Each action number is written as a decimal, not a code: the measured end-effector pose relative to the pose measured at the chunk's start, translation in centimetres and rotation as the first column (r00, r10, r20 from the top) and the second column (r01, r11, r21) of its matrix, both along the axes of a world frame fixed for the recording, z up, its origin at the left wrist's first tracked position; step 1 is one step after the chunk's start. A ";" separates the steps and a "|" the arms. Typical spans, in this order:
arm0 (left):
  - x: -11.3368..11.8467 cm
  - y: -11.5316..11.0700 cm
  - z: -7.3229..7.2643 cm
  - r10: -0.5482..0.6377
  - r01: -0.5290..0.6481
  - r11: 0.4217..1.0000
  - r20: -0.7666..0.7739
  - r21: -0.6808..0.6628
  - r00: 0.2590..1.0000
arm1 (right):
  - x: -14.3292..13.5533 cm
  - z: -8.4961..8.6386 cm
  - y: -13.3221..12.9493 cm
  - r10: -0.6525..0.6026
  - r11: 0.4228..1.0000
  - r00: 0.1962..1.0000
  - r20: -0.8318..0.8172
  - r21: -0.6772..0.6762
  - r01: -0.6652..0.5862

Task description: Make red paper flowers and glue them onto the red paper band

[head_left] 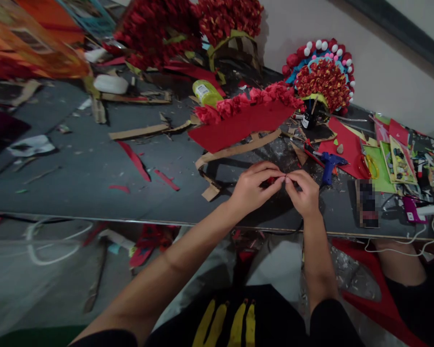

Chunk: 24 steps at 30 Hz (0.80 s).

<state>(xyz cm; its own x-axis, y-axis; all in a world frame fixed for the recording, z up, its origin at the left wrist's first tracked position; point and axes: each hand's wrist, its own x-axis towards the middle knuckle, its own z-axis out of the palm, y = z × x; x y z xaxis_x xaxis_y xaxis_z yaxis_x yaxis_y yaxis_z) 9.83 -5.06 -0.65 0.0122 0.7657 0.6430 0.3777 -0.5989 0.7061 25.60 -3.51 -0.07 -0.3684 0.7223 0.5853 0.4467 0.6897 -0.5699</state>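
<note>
Over the near part of the table, my left hand (255, 187) and my right hand (305, 195) meet with their fingertips pinched together. A small red piece (270, 181), perhaps paper, shows between the left thumb and fingers. What the right fingertips pinch is too small or hidden to make out. Just beyond the hands curves a brown cardboard strip (238, 150), its bent end left of my left wrist. Behind it lies a red panel (244, 126) edged with crinkled red paper flowers (255, 96). Right of my right hand rests a blue glue gun (330, 164).
Scissors (369, 166), a phone (368, 205) and a purple device with a white cable (414, 210) lie at right. A yellow-green bottle (207, 93), dark bottle (308, 115) and decorated headpiece (325, 79) stand farther back. Another person's leg (401, 267) is at lower right.
</note>
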 end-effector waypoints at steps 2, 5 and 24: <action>0.0 -0.1 0.0 0.014 -0.014 1.000 -0.003 -0.013 1.000 | 0.0 0.0 0.0 0.009 1.000 1.000 0.020 0.008 -0.009; 0.1 -0.1 0.2 0.004 -0.001 0.996 0.039 -0.085 0.999 | -0.1 0.2 -0.1 0.033 0.999 0.999 0.023 -0.015 -0.033; -0.2 0.3 1.3 0.015 0.337 0.839 0.637 -0.427 0.771 | -0.1 1.0 -0.2 -0.061 0.982 0.988 -0.143 -0.186 0.034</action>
<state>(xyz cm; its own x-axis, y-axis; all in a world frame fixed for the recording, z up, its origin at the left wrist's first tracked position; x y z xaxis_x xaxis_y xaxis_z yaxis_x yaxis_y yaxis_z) 9.61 -4.76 0.66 -0.0808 0.9923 0.0935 -0.2924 -0.1133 0.9496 25.51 -3.71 0.95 -0.2504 0.8367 0.4871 0.3782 0.5477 -0.7463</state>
